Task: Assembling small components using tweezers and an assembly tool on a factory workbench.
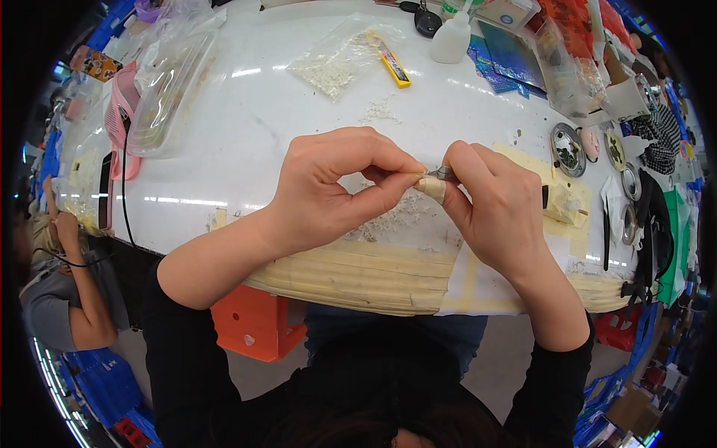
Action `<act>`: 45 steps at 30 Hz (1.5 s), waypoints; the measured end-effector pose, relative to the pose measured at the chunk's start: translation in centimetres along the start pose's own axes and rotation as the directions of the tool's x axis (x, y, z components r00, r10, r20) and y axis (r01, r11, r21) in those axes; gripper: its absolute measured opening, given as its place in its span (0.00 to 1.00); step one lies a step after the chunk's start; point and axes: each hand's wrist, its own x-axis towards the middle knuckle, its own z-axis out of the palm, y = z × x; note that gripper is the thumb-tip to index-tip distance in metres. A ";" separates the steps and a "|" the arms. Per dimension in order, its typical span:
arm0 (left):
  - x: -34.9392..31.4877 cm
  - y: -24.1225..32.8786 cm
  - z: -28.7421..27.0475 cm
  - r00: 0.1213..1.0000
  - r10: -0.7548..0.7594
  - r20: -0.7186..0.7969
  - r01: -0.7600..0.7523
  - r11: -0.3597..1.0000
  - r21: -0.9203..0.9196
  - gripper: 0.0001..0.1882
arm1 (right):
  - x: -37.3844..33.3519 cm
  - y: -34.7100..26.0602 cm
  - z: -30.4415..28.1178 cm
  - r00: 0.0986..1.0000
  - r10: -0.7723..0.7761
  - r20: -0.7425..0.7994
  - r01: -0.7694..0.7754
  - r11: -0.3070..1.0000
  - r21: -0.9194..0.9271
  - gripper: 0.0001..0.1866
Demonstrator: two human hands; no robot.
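At the right hand (497, 198), fingers curled tight, I've got a small grey metal tool (444, 173), long axis roughly sideways, tip toward the left hand (310, 187). That one's pinched on something too tiny for me to tell. Just beneath, white bits (403, 215) litter the glossy table (224, 112); beyond, a clear bag (328, 69); far left, another person (56, 317).

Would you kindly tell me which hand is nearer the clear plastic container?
Left: the left hand is to the clear plastic container's right; the right hand is farther right.

No text is legible, even on the narrow yellow object (393, 62).
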 end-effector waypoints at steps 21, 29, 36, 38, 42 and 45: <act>0.5 -0.3 -0.3 0.829 -0.515 0.216 0.540 0.638 -0.549 0.07 | 0.2 0.6 0.6 0.990 -0.006 -0.141 0.026 0.990 0.140 0.15; 0.5 -0.4 -0.3 0.795 -0.557 0.240 0.557 0.514 -0.653 0.06 | 0.2 0.2 0.7 0.969 -0.084 -0.233 0.148 0.950 0.274 0.27; 0.3 -0.5 0.0 0.821 -0.518 0.241 0.544 0.582 -0.605 0.08 | 0.2 0.3 0.7 0.981 -0.048 -0.187 0.112 0.930 0.349 0.26; 0.2 -0.4 0.0 0.838 -0.493 0.234 0.526 0.615 -0.587 0.09 | 0.3 0.2 0.4 0.989 -0.009 -0.146 0.070 0.907 0.416 0.25; 0.0 -0.3 0.1 0.858 -0.456 0.235 0.501 0.646 -0.576 0.09 | 0.4 0.1 -0.1 0.996 0.078 -0.051 -0.037 0.831 0.555 0.20; 0.1 -0.2 0.2 0.854 -0.454 0.254 0.512 0.645 -0.567 0.08 | 0.5 0.0 0.1 0.994 0.107 -0.038 -0.067 0.824 0.562 0.18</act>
